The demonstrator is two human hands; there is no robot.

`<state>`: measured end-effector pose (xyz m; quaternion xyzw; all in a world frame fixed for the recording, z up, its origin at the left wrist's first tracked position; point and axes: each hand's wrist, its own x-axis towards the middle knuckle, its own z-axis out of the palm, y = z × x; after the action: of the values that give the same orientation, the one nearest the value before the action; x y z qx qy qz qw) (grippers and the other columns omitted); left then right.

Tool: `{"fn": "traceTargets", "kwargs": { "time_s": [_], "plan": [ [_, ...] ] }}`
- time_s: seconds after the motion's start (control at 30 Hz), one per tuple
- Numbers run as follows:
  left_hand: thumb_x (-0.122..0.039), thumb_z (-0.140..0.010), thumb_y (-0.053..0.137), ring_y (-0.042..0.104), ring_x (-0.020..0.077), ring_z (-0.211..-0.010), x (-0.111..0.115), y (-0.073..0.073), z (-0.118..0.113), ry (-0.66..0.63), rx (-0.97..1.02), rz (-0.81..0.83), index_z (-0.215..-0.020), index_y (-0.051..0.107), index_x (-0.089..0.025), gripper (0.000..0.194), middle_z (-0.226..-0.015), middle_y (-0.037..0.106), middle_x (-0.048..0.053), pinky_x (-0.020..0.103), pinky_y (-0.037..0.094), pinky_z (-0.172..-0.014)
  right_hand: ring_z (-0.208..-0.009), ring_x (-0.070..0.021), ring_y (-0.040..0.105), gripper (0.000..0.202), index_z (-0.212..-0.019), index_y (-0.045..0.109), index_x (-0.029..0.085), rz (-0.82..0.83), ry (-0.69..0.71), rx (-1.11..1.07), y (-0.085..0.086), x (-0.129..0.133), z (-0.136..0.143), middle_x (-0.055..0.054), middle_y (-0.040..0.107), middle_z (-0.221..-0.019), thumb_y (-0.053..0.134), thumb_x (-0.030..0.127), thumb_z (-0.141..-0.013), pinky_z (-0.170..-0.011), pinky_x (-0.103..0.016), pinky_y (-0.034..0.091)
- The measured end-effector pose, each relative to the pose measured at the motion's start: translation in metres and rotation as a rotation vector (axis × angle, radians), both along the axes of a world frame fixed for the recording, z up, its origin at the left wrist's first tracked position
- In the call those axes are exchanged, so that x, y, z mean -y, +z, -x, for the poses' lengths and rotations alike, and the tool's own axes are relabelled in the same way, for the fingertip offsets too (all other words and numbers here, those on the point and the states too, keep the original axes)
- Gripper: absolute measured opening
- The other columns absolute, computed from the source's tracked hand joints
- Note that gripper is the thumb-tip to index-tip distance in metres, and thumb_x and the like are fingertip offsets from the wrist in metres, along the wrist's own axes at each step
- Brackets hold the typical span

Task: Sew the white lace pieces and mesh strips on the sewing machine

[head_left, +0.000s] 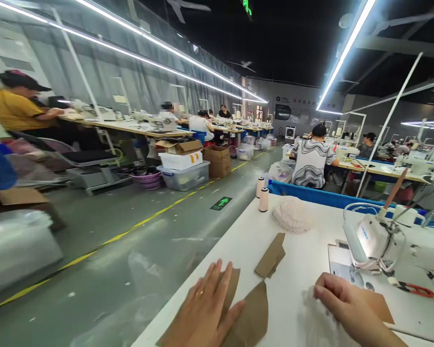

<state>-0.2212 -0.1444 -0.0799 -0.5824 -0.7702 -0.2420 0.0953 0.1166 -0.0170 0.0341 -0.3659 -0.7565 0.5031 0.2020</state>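
My left hand (207,308) lies flat with its fingers stretched out over brown flat cut pieces (255,313) at the near edge of the white table. Beyond its fingertips lies another folded brown piece (271,255). To the right, my right hand (342,301) is closed, thumb against curled fingers. From its pinch hangs what looks like a clear plastic bag (316,320), hard to make out against the white top. An orange-brown piece (379,304) shows partly behind that hand, beside the sewing machine (369,241).
Two thread cones (264,200) and a bundle of pale cord or lace (292,214) stand at the table's far end. Red-handled snips (415,289) lie by the machine. An aisle with a yellow line (141,224) runs left; people sit at other tables, one in a patterned top (313,161) ahead.
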Motion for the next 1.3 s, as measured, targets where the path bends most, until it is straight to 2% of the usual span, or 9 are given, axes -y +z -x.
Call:
{"fn": "traceTargets", "kwargs": {
  "time_s": [0.13,0.2,0.27,0.4,0.6,0.73,0.9,1.1,1.3],
  "plan": [
    [-0.076,-0.086,0.066,0.047,0.0417,-0.153,-0.032,0.013,-0.037,-0.407,0.323,-0.070,-0.171,0.027,-0.038,0.101,-0.172,0.044,0.007,0.054,0.049,-0.118,-0.072,-0.0167,0.047,0.047,-0.087,0.066,0.022,-0.046,0.046,-0.047,0.019,0.002,0.021,0.001,0.055,-0.075,0.061,0.067,-0.096,-0.067,-0.029,0.037],
    [-0.082,-0.072,0.078,0.060,0.0426,-0.138,-0.053,0.042,-0.055,-0.609,0.550,0.081,-0.165,0.039,-0.039,0.109,-0.157,0.061,0.010,0.049,0.056,-0.107,-0.072,-0.0159,0.047,0.041,-0.085,0.067,0.021,-0.079,0.097,-0.097,0.027,0.000,0.031,0.001,0.057,-0.076,0.064,0.060,-0.096,-0.066,-0.028,0.037],
    [-0.087,-0.074,0.073,0.072,0.0346,-0.109,-0.077,0.077,-0.067,-0.726,0.800,0.284,-0.139,0.065,-0.031,0.086,-0.119,0.077,0.009,0.039,0.058,-0.087,-0.070,-0.0148,0.047,0.037,-0.083,0.068,0.020,-0.102,0.116,-0.160,0.032,-0.007,0.041,0.001,0.057,-0.074,0.068,0.056,-0.094,-0.063,-0.027,0.035],
    [-0.090,-0.070,0.074,0.064,0.0216,-0.077,-0.131,0.136,-0.059,-0.675,0.993,0.349,-0.091,0.071,-0.018,0.075,-0.080,0.068,0.003,0.029,0.049,-0.068,-0.057,-0.0125,0.042,0.041,-0.092,0.071,0.020,-0.026,-0.048,-0.372,0.025,-0.045,0.060,0.007,0.045,-0.062,0.080,0.059,-0.082,-0.054,-0.025,0.031],
    [-0.072,-0.095,0.065,0.069,0.0200,-0.081,-0.229,0.176,-0.021,-0.489,0.848,0.165,-0.101,0.070,-0.017,0.056,-0.089,0.071,0.002,0.031,0.055,-0.072,-0.065,-0.0158,0.053,0.041,-0.097,0.067,0.021,-0.135,-0.429,-0.571,0.011,-0.139,0.108,0.004,0.054,-0.069,0.068,0.061,-0.089,-0.061,-0.026,0.043],
    [-0.043,-0.105,0.067,0.071,0.0238,-0.105,-0.293,0.181,-0.014,-0.310,0.683,0.115,-0.122,0.069,-0.016,0.032,-0.122,0.072,0.008,0.044,0.062,-0.092,-0.077,-0.0175,0.064,0.032,-0.105,0.070,0.018,-0.217,-0.610,-0.480,0.006,-0.200,0.142,-0.002,0.068,-0.089,0.068,0.049,-0.101,-0.071,-0.031,0.055],
    [-0.037,-0.103,0.071,0.068,0.0281,-0.120,-0.339,0.160,-0.016,-0.202,0.586,0.218,-0.135,0.065,-0.018,0.037,-0.139,0.066,0.011,0.050,0.061,-0.101,-0.112,-0.0252,0.070,0.032,-0.132,0.067,0.019,-0.243,-0.712,-0.244,-0.016,-0.248,0.158,-0.010,0.068,-0.134,0.069,0.038,-0.106,-0.096,-0.046,0.062],
    [-0.041,-0.104,0.070,0.069,0.0289,-0.118,-0.342,0.144,-0.009,-0.248,0.708,0.481,-0.134,0.066,-0.017,0.039,-0.137,0.067,0.010,0.050,0.061,-0.100,-0.114,-0.0261,0.070,0.034,-0.134,0.066,0.019,-0.227,-0.719,-0.118,-0.050,-0.253,0.146,-0.011,0.067,-0.136,0.069,0.038,-0.106,-0.097,-0.047,0.062],
    [-0.047,-0.105,0.067,0.073,0.0245,-0.107,-0.312,0.147,-0.021,-0.375,0.940,0.743,-0.123,0.070,-0.015,0.037,-0.123,0.074,0.009,0.045,0.063,-0.094,-0.114,-0.0262,0.070,0.035,-0.135,0.066,0.019,-0.228,-0.758,-0.191,-0.060,-0.235,0.121,-0.010,0.067,-0.136,0.069,0.039,-0.106,-0.096,-0.047,0.062]
  ]
}}
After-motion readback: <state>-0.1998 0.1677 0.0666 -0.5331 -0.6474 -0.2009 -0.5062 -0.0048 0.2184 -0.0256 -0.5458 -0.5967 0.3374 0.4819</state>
